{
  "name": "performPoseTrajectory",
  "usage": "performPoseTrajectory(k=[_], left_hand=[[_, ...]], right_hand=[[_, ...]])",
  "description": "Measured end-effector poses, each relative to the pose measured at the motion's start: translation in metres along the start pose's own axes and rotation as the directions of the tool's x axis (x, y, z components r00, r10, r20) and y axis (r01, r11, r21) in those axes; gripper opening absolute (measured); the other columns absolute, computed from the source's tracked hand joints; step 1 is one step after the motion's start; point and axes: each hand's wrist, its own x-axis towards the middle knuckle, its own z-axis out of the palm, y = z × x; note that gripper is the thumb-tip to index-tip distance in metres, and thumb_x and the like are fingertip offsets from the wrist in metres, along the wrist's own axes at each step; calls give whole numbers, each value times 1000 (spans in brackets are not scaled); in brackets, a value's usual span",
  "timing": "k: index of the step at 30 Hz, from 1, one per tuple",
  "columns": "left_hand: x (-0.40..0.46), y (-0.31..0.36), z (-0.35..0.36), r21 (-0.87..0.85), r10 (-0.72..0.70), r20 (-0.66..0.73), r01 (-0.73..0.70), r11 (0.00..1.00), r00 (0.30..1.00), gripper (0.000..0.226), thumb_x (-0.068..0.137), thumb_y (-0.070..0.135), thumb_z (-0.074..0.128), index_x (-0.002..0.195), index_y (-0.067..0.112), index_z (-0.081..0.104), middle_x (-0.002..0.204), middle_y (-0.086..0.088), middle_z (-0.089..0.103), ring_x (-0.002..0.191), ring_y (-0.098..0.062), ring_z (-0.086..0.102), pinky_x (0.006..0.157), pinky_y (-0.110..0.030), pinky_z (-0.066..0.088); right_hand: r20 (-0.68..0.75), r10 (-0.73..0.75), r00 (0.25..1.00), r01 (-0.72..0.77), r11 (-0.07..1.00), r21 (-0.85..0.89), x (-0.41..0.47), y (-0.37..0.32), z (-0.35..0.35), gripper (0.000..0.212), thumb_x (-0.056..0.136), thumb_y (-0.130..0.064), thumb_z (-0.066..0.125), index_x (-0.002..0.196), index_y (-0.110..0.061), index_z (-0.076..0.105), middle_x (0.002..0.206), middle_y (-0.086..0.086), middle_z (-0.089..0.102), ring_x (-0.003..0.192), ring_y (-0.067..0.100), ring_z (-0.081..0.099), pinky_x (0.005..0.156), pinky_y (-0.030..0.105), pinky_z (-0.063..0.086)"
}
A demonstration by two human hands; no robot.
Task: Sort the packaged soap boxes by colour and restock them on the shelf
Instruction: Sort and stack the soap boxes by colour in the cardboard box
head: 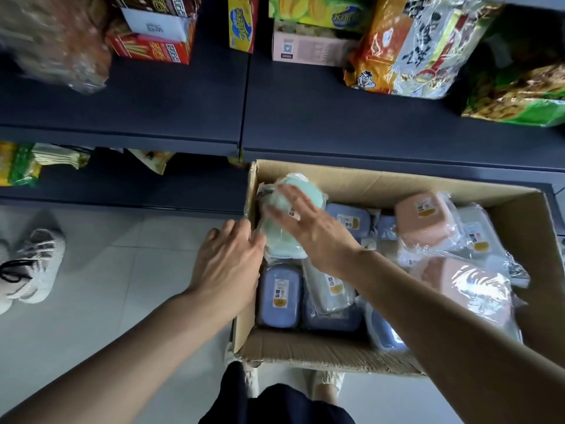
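An open cardboard carton [351, 353] on the floor holds several plastic-wrapped soap boxes in green, blue, pink and grey. My right hand [308, 224] reaches in with straight fingers laid over a pale green soap box [301, 186] at the carton's far left corner. My left hand [227, 258] rests at the carton's left wall, its fingers relaxed and touching the edge beside another green box [282, 244]. A blue box [279, 296] lies just below, and pink boxes [423, 217] sit to the right.
A dark shelf [305, 117] runs above the carton, with snack bags and biscuit boxes [153, 48] at its back. A lower shelf holds yellow packets [18, 163]. Another person's white sneaker [33, 264] stands on the tiled floor at left. My own feet are below the carton.
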Motion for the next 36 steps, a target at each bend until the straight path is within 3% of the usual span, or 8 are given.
performPoseTrajectory(k=[3,5,8,11,21,27,31,36], left_hand=[[5,-2,9,-52,1,-34,-3,999,999,46,56,10,83,97,13,61,97,-9,55,88,-29,57,73,-38,46],[10,0,10,-71,34,-34,-36,997,999,63,55,10,84,112,13,58,117,-13,52,101,-32,56,79,-41,47],[18,4,14,-46,149,-11,-149,988,989,78,75,12,73,140,23,32,154,-9,15,135,-30,28,101,-43,35],[27,1,17,-7,174,64,-174,985,983,78,83,14,65,146,27,21,158,-3,-1,143,-24,12,107,-41,26],[33,9,26,42,103,78,-106,993,992,77,80,16,67,144,22,23,156,-7,6,141,-26,18,113,-48,18],[33,33,28,39,162,-16,-162,986,987,73,76,10,71,140,16,36,155,-13,19,141,-31,23,108,-47,23],[38,41,32,59,177,-37,-174,983,984,73,67,8,76,133,12,46,148,-16,33,134,-34,35,102,-48,30],[42,48,33,76,161,0,-161,984,987,70,75,11,70,136,18,37,152,-9,21,139,-27,24,105,-42,23]], right_hand=[[-66,476,877,-455,866,208,-9,0,1,98,73,6,58,151,-19,5,153,18,1,139,36,11,102,37,42],[56,672,738,-632,660,406,-8,5,6,71,80,-5,58,142,-14,24,139,16,28,126,35,35,91,39,44],[77,573,816,-515,660,547,7,3,11,49,87,-7,48,136,-11,38,127,15,49,115,34,51,92,39,45],[67,475,878,-416,687,596,18,-1,11,52,85,0,44,136,-13,39,130,14,51,115,32,54,93,39,46],[246,642,726,-662,557,502,-51,18,46,47,87,-1,45,134,-3,37,128,24,50,119,38,48,84,32,38],[435,592,679,-731,487,478,-52,14,91,100,83,-25,69,149,-9,-5,147,28,25,136,41,28,110,42,30],[389,593,705,-708,561,430,-46,10,99,115,78,-35,73,148,-10,-15,150,25,12,139,39,19,111,43,22],[238,636,734,-669,620,410,-46,9,102,91,77,-22,68,144,-9,9,133,25,32,124,39,36,97,40,39]])
